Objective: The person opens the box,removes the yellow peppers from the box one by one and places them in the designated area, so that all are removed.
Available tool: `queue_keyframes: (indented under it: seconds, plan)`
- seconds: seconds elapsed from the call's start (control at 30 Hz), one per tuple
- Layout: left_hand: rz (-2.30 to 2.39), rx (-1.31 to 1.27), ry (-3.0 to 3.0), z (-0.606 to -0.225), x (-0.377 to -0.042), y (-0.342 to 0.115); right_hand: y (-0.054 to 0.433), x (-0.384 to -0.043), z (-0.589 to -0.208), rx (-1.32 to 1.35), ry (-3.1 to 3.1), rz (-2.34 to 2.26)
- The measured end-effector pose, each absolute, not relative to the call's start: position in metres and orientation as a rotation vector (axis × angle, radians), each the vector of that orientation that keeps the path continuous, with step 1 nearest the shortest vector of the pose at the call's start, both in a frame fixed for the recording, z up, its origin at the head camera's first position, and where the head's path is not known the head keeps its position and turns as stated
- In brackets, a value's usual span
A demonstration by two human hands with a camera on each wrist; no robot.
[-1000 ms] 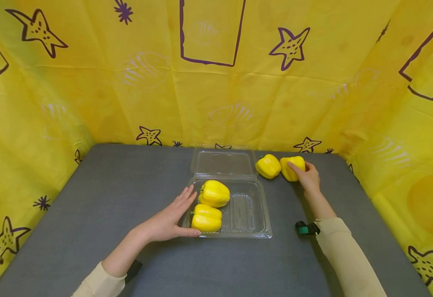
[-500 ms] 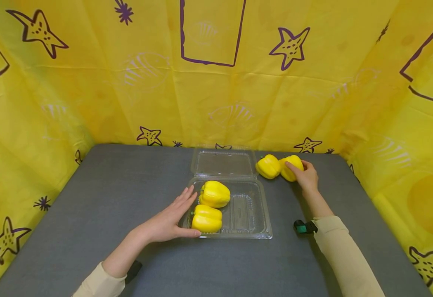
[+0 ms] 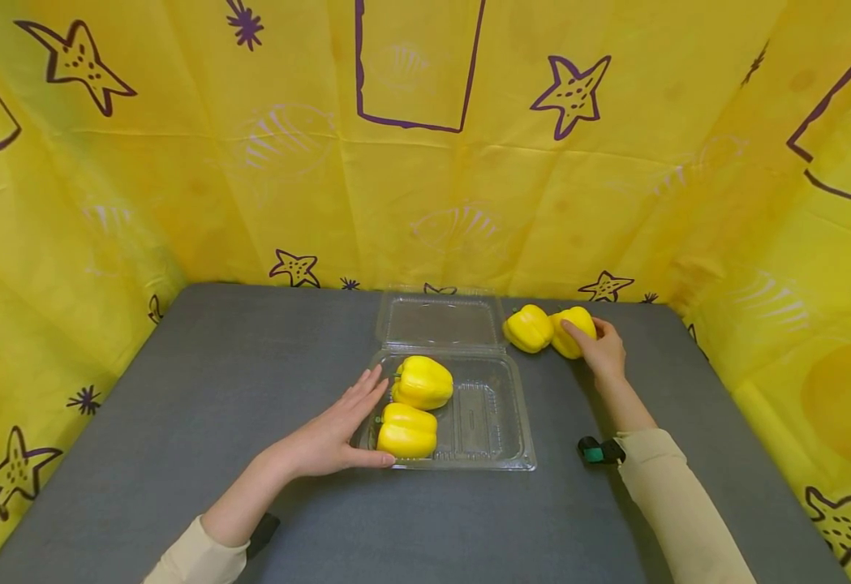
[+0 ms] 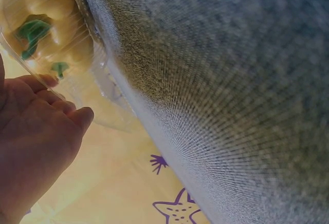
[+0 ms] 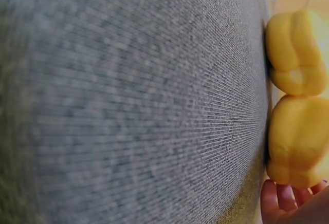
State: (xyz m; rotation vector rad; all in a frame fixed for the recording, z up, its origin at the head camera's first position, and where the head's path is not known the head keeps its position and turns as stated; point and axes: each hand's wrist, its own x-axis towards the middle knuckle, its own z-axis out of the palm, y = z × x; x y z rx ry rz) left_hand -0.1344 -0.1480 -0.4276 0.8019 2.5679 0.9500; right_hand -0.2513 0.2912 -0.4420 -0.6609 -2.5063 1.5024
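Observation:
A clear plastic clamshell container (image 3: 516, 405) lies open on the table, its lid (image 3: 440, 320) folded back toward the wall. Two yellow bell peppers, a rear one (image 3: 422, 383) and a front one (image 3: 406, 431), sit in its left half with stems to the left. My left hand (image 3: 330, 434) rests along the container's left side, fingers extended and thumb at the front corner. At the back right, my right hand (image 3: 602, 349) grips a third yellow bell pepper (image 3: 573, 328) between thumb and fingers. Another bell pepper (image 5: 295, 52) stands against its left side.
A dark grey cloth covers the table (image 3: 250, 357). Yellow patterned fabric (image 3: 425, 178) hangs close behind it and along both sides. The container's right half (image 3: 474, 418) shows bare ribbed plastic.
The right hand and its bell pepper have shifted slightly left, and that pepper has turned a little. The left hand, the container and the other peppers stay put.

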Motion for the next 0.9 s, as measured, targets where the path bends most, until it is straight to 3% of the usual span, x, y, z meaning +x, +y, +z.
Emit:
queue_keyframes:
  seconds: [0.9]
  plan:
    - [0.947, 0.809, 2.57, -0.429, -0.134, -0.148, 0.282, -0.23, -0.426, -0.558, -2.393, 1.487]
